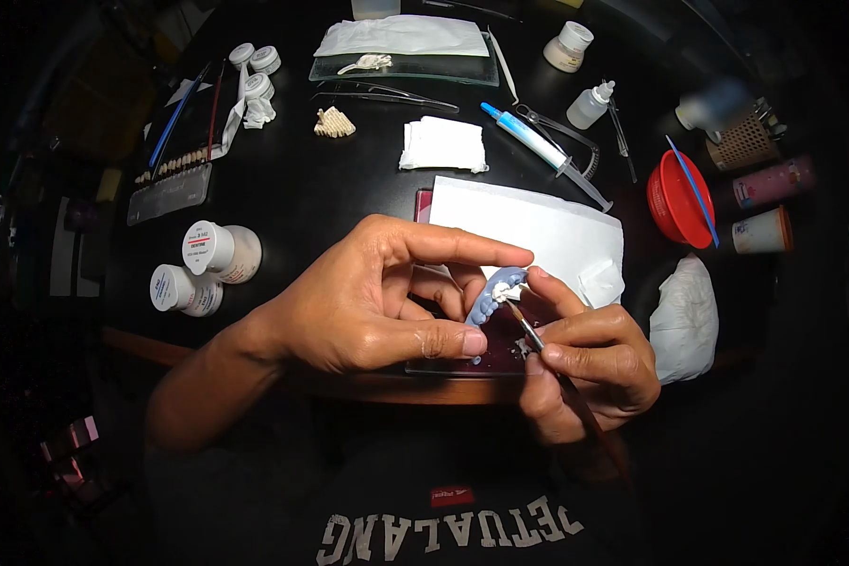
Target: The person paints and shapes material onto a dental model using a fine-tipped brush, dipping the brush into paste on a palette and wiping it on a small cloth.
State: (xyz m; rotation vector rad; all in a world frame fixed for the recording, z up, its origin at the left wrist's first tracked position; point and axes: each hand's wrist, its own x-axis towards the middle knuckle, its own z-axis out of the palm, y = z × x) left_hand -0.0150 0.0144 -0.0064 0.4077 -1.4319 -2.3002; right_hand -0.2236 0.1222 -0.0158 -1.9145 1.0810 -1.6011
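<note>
My left hand [368, 302] grips a blue-grey dental model [484, 307] between thumb and fingers, over the table's front edge. White material [502, 291] sits on part of its row of teeth. From the right, my right hand [594, 363] pinches a thin brush [568, 385] with a dark red handle and a metal ferrule. Its tip touches the white material. My right index finger reaches up close to the model's upper end. Beneath both hands lies a dark red slab [426, 366], partly hidden, with a white smear on it.
White sheets [528, 215] lie behind my hands. Lidded jars [219, 253] stand left, near a shade guide [170, 193]. A syringe [538, 141], calipers [575, 151], dropper bottle [590, 106] and red bowl [677, 198] are right. A glass slab [406, 68] lies at the back.
</note>
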